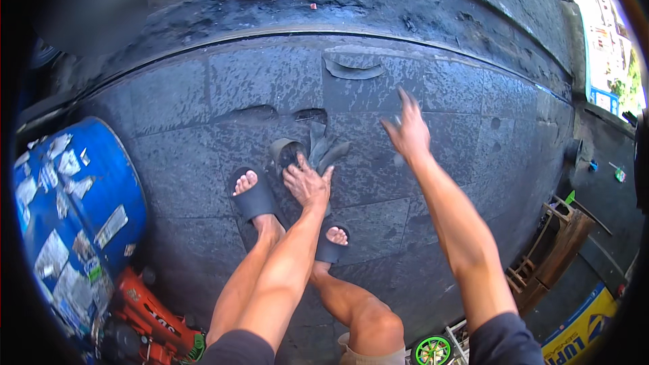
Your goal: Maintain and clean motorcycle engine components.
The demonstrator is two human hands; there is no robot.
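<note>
My left hand (307, 186) reaches down between my feet, its fingers bent over the near edge of a dark, hollow, cup-shaped piece (285, 151) on the paving. The fingertips' grip is partly hidden. Several dark, flat, rubber-like strips (329, 151) lie fanned out just beyond that hand. My right hand (410, 134) is off to the right above the paving, slightly blurred, with fingers apart and nothing seen in them. Farther away lies a curved dark strip (353, 69), apart from both hands.
Black sandals (255, 204) are on my feet. A blue drum (84, 209) with torn paper stands at left, above an orange-red machine (152, 314). A stone kerb (378, 10) runs across the far side. At right are a wooden frame (551, 250), a green-rimmed wheel (433, 350) and a yellow-blue banner (581, 331).
</note>
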